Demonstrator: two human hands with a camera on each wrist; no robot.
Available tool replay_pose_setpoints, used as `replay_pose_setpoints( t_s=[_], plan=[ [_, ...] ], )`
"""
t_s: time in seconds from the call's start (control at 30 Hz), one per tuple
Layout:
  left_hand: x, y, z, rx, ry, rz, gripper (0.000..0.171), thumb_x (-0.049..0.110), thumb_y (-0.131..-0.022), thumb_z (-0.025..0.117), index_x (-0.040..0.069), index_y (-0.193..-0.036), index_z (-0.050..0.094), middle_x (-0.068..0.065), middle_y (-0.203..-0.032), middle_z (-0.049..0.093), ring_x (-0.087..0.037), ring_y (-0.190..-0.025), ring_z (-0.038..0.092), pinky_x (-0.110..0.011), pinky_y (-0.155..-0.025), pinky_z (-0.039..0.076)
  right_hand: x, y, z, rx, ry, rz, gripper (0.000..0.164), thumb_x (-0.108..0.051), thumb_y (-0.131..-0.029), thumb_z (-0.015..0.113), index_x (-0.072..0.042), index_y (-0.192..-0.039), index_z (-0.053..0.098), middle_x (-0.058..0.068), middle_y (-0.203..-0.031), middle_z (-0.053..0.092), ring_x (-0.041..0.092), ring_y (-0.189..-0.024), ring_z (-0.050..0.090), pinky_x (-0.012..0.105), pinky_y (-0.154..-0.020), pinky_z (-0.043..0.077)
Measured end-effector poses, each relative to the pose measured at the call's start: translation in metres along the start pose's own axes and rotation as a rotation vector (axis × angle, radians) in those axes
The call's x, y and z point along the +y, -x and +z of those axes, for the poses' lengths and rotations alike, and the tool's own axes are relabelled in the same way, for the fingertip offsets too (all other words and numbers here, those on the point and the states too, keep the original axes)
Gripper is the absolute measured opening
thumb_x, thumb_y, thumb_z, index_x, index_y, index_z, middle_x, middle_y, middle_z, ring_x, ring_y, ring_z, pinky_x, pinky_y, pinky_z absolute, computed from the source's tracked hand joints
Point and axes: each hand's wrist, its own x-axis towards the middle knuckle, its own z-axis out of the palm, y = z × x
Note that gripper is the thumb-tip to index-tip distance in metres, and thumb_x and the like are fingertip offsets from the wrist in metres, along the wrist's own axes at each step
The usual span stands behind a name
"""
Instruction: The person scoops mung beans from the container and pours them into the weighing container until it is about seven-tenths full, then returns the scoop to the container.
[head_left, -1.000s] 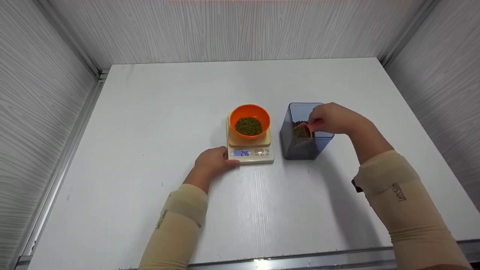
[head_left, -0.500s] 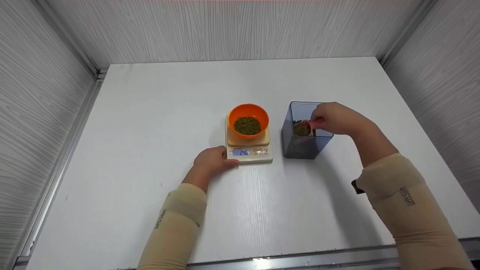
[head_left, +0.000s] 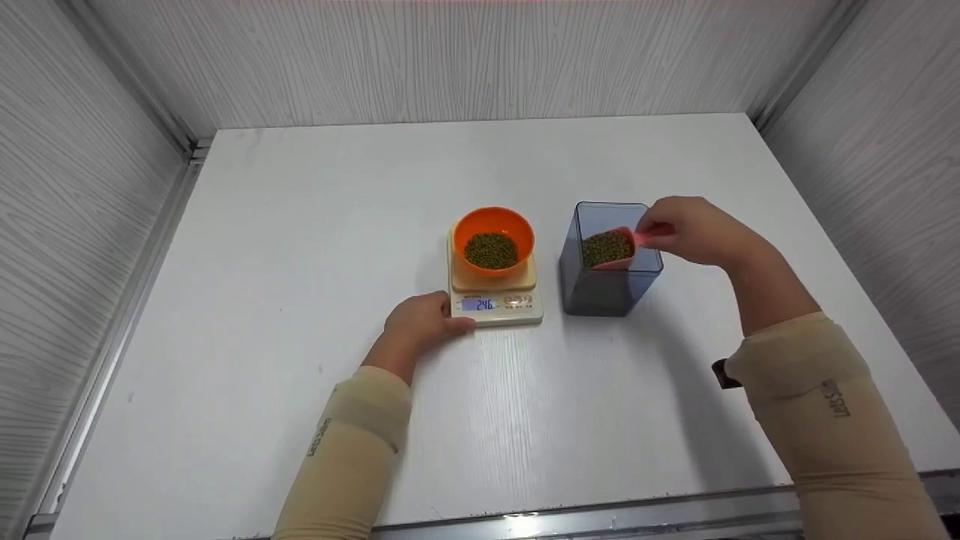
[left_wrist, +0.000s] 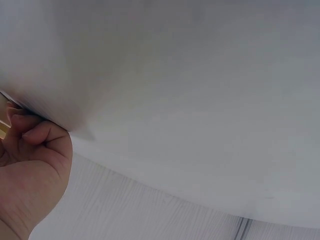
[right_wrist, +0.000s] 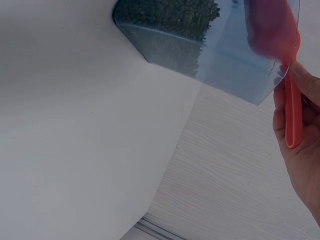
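Observation:
My right hand point(head_left: 694, 229) pinches the handle of a red scoop point(right_wrist: 294, 115) heaped with small green mung beans point(head_left: 607, 247). The scoop's bowl is at the mouth of a clear bluish bin point(head_left: 600, 296), which holds more beans low down, as the right wrist view shows. At the lower left corner of a kitchen scale point(head_left: 529, 311), my left hand point(head_left: 420, 324) grips the edge, thumb along the front side. In the left wrist view its fingers point(left_wrist: 42, 134) are curled. An orange bowl point(head_left: 517, 221) with mung beans sits on the scale, whose display appears to read 246.
All of this stands on a white table point(head_left: 300, 225). The bin is just right of the scale, a narrow gap between them. Pale wood-grain panels point(head_left: 480, 60) border the table at the back and both sides. A metal rail point(head_left: 585, 521) runs along the front edge.
My right hand has lifted the scoop up from the beans in the bin and a little to the right, now heaped full. My left hand stays at the scale, and the display looks unchanged.

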Motion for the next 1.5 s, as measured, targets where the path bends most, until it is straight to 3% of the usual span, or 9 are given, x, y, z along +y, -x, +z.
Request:
replay_pose_setpoints(
  t_s=[0.17, 0.7, 1.07, 1.4, 1.5],
  plan=[
    [-0.001, 0.0, 0.0, 0.003, 0.004, -0.009, 0.048, 0.055, -0.074, 0.065, 0.016, -0.102, 0.059, -0.002, -0.085, 0.057, -0.021, -0.082, 0.048, -0.035, -0.08, 0.041, 0.004, 0.005, -0.003, 0.022, -0.013, -0.006, 0.01, -0.007, -0.084, 0.063, -0.006, -0.094, 0.066, 0.005, -0.091, 0.06, 0.019, -0.082, 0.05, 0.037, -0.072, 0.043],
    [-0.001, 0.001, -0.002, 0.003, -0.013, -0.008, 0.047, 0.055, -0.075, 0.065, 0.016, -0.099, 0.059, -0.002, -0.082, 0.056, -0.021, -0.081, 0.047, -0.035, -0.078, 0.041, 0.024, 0.021, -0.003, 0.097, -0.146, 0.124, 0.016, -0.016, -0.087, 0.061, -0.01, -0.101, 0.064, 0.004, -0.095, 0.059, 0.018, -0.085, 0.05, 0.031, -0.071, 0.042],
    [-0.002, -0.001, -0.002, 0.0, -0.012, -0.004, 0.048, 0.055, -0.075, 0.064, 0.016, -0.102, 0.059, -0.002, -0.086, 0.058, -0.021, -0.081, 0.049, -0.036, -0.079, 0.041, 0.035, 0.027, 0.01, 0.123, -0.324, 0.153, 0.02, -0.023, -0.087, 0.062, -0.01, -0.102, 0.064, 0.004, -0.094, 0.06, 0.017, -0.084, 0.053, 0.018, -0.07, 0.044],
    [-0.003, -0.003, 0.001, 0.001, -0.015, 0.019, 0.051, 0.056, -0.075, 0.065, 0.014, -0.103, 0.059, -0.003, -0.087, 0.058, -0.021, -0.082, 0.048, -0.037, -0.08, 0.041, 0.007, 0.034, 0.004, 0.127, -0.404, 0.203, 0.021, -0.017, -0.089, 0.06, -0.003, -0.104, 0.062, 0.008, -0.096, 0.059, 0.018, -0.086, 0.052, 0.016, -0.073, 0.044],
    [-0.003, -0.003, 0.001, 0.004, -0.012, 0.011, 0.051, 0.056, -0.074, 0.065, 0.015, -0.104, 0.059, -0.002, -0.088, 0.059, -0.021, -0.083, 0.049, -0.037, -0.081, 0.042, 0.008, 0.032, 0.003, 0.137, -0.408, 0.198, 0.022, -0.018, -0.089, 0.06, -0.003, -0.105, 0.062, 0.008, -0.097, 0.059, 0.018, -0.086, 0.052, 0.015, -0.074, 0.044]
  ],
)
